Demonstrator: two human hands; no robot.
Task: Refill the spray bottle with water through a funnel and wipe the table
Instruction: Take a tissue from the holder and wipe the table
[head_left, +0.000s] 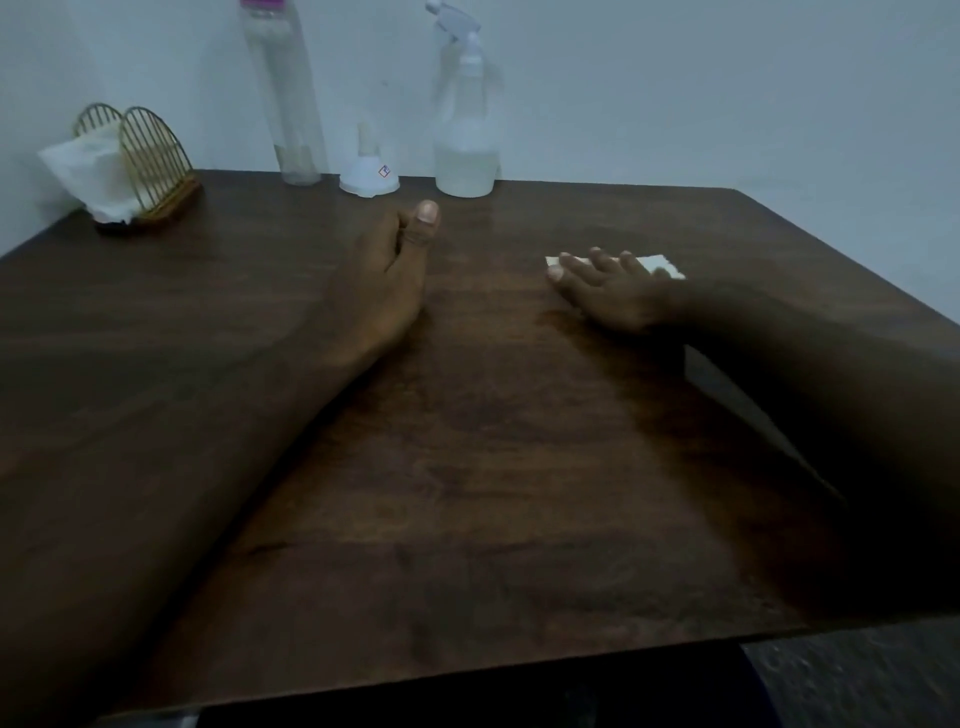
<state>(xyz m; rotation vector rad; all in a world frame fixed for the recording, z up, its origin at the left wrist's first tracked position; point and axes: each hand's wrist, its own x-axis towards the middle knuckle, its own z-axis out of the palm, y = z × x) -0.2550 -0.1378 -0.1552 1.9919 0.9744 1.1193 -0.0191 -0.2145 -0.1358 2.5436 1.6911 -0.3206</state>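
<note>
A clear spray bottle (466, 135) with a white trigger head stands upright at the back of the dark wooden table (467, 467), partly filled with water. Left of it a small white funnel (369, 174) rests mouth-down. A tall clear water bottle (283, 93) with a pink cap stands further left. My left hand (389, 265) rests on the table in a loose fist, thumb up, holding nothing. My right hand (608, 288) lies flat with fingers spread, pressing on a folded white tissue (660, 264) on the table's right side.
A gold wire napkin holder (148, 161) with white tissues (88, 169) stands at the back left corner. A pale wall runs behind the table. The table's right edge and front edge drop to a dark floor (857, 680).
</note>
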